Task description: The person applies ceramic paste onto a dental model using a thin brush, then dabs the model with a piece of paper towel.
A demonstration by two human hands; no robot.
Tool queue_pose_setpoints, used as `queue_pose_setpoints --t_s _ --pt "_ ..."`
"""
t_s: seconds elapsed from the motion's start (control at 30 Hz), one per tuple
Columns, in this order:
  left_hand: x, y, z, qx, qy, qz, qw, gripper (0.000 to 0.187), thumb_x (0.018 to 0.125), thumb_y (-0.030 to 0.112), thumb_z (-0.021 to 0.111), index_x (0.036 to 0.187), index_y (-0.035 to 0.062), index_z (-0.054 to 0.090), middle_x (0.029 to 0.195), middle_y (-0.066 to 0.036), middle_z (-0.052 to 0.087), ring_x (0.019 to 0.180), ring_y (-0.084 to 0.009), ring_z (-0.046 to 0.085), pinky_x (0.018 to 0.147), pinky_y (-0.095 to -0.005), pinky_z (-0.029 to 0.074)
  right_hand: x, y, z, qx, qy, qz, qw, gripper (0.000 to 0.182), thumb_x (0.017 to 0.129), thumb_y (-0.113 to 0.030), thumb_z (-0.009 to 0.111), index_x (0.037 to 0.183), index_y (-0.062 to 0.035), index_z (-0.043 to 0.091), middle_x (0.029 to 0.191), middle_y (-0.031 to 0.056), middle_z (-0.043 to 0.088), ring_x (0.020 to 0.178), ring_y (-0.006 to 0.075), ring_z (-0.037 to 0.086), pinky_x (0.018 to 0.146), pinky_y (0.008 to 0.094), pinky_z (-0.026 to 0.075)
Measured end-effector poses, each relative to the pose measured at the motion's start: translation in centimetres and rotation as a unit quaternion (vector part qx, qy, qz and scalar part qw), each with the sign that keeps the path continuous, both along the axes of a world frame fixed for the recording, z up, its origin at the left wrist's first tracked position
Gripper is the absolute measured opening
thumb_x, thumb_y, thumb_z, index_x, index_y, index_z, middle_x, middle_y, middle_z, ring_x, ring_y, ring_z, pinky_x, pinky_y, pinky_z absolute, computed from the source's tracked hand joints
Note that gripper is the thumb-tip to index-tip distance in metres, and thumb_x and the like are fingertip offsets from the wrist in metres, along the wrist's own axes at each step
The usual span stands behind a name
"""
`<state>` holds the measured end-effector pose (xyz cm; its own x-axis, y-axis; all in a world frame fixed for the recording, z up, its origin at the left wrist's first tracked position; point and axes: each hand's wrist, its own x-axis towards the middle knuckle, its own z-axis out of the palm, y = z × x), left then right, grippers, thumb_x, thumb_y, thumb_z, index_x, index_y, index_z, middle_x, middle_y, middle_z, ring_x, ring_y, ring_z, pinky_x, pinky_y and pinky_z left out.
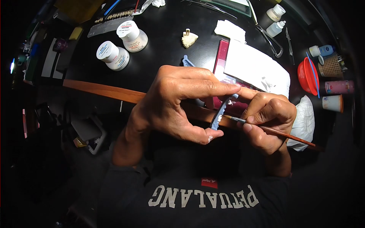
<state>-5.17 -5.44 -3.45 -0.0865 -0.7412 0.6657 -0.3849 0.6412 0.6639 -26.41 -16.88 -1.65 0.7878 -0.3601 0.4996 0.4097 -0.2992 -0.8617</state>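
My left hand point(178, 102) pinches a curved, pale blue-grey dental arch piece point(221, 113) between thumb and fingers, held close in front of my chest. My right hand point(266, 117) grips a thin wooden-handled brush point(281, 133) like a pen. The brush tip touches the middle of the arch piece. Both hands hover just in front of the black bench's wooden edge point(102, 90).
On the black bench stand two white jars point(113, 55) point(132, 35) at the left, a small tooth model point(189, 38), a white cloth over a dark red tray point(258, 66), an orange bowl point(307, 76), small bottles point(275, 13), cups point(332, 102) and metal tweezers point(272, 40).
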Motion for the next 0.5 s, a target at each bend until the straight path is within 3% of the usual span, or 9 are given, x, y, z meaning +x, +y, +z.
queue_pose_setpoints --t_s 0.4,0.5 --pt "0.04 -0.01 -0.29 -0.010 0.004 0.006 1.000 0.069 0.057 0.019 0.093 0.119 -0.0044 0.072 0.083 -0.013 0.074 0.067 -0.0170 0.070 0.058 -0.0262 0.054 0.08 0.16 0.02 -0.006 -0.001 -0.006 1.000 0.018 0.067 0.013 0.064 0.067 -0.0010 0.053 0.064 0.0115 0.064 0.055 0.0143 0.064 0.103 0.0574 0.050" --pt "0.06 0.06 -0.23 -0.005 0.004 0.009 1.000 0.069 0.057 0.019 0.093 0.119 -0.0045 0.073 0.081 -0.012 0.073 0.066 -0.0166 0.070 0.058 -0.0259 0.054 0.08 -0.37 -0.19 -0.042 -0.006 0.030 0.999 0.011 0.071 0.006 0.064 0.075 -0.0004 0.055 0.066 0.0130 0.063 0.054 0.0165 0.064 0.105 0.0638 0.046"
